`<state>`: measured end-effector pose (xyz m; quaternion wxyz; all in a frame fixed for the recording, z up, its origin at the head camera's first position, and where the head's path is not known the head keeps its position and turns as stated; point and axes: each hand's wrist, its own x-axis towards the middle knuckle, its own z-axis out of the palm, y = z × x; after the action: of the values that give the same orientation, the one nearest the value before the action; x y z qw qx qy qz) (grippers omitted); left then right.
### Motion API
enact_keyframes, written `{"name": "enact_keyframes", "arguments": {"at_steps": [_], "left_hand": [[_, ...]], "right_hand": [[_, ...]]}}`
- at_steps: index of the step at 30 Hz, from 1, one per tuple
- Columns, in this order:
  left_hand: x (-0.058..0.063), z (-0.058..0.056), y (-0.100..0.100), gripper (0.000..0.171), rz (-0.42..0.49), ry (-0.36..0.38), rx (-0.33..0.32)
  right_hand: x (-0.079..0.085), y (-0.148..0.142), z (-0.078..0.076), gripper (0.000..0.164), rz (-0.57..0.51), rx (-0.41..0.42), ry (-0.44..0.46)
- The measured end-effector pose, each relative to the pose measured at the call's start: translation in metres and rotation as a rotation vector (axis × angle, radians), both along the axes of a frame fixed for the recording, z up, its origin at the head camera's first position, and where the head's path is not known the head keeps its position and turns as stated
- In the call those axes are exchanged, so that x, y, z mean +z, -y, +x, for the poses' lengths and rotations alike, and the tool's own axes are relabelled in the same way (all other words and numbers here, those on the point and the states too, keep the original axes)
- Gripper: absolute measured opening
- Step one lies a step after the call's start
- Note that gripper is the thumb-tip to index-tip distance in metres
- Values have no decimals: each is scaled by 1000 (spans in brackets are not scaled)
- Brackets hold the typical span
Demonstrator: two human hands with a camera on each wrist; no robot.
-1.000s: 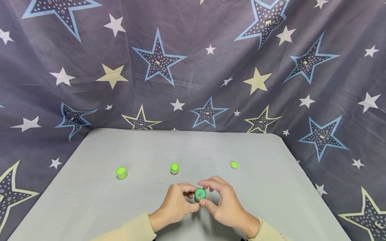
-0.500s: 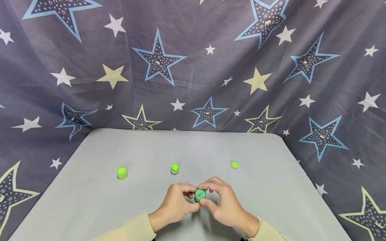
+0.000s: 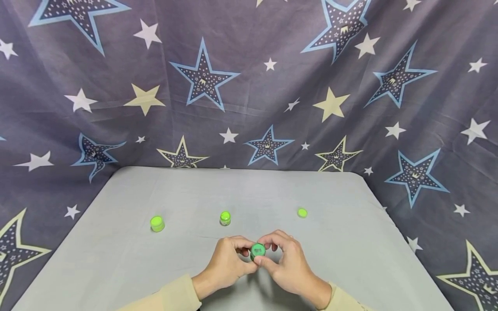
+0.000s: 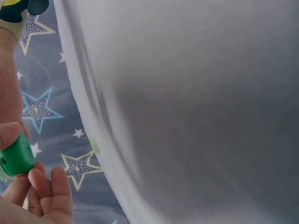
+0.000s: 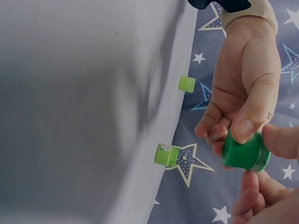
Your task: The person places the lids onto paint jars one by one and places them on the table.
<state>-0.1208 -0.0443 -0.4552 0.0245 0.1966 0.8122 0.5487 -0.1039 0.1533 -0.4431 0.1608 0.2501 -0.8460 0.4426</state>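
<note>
In the head view, both your hands meet around the dark green jar (image 3: 258,250): your left hand (image 3: 229,263) pinches its left side and your right hand (image 3: 288,261) grips its right. A steady left hold and a level jar should serve best while the right fingers work its edge; which way they turn, if at all, I can't tell. Beyond that jar and well to its left stands a light green tub (image 3: 157,223); beyond it and slightly left, a small jar (image 3: 225,218) with a bright green top, cap or contents unclear; beyond it and to the right, a flat green piece that looks like a lid (image 3: 302,212). In the left wrist view, the dark green jar looks raised off the table (image 4: 187,116). In the right wrist view, it shows a green part and a clear rim; squeeze evenly there. Its contents can't be made out.
</note>
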Motion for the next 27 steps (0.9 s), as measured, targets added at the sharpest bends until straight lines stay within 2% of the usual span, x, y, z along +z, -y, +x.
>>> {"name": "enact_keyframes", "arguments": {"at_steps": [18,23,27], "left_hand": [[2,0,1,28,8,10,-5],[1,0,1,26,5,-3,-7],[1,0,1,22,-1,-19,-11]], "right_hand": [[-4,4,0,35,-33,-39,-13],[-2,1,-1,37,-4,-18,-41],[5,-4,-3,46,12,42,-50]]}}
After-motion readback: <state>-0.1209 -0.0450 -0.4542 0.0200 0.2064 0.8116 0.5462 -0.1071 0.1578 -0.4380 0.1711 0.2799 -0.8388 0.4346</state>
